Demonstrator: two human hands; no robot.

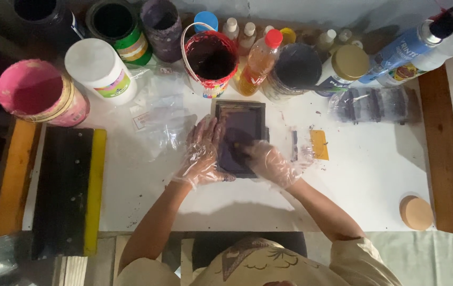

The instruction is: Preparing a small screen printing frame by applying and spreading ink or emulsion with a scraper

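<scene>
head view: my left hand [203, 153] lies open, pinning the small printing frame [240, 136]; right hand [271, 163] presses inside, grip unclear; i'd keep even pressure

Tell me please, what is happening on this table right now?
A person in thin plastic gloves works on a small dark framed screen lying flat on the white table. The left hand presses on the frame's left edge, and the right hand rests on the dark mesh near the lower right corner. An open red-stained paint bucket stands just behind the screen.
</scene>
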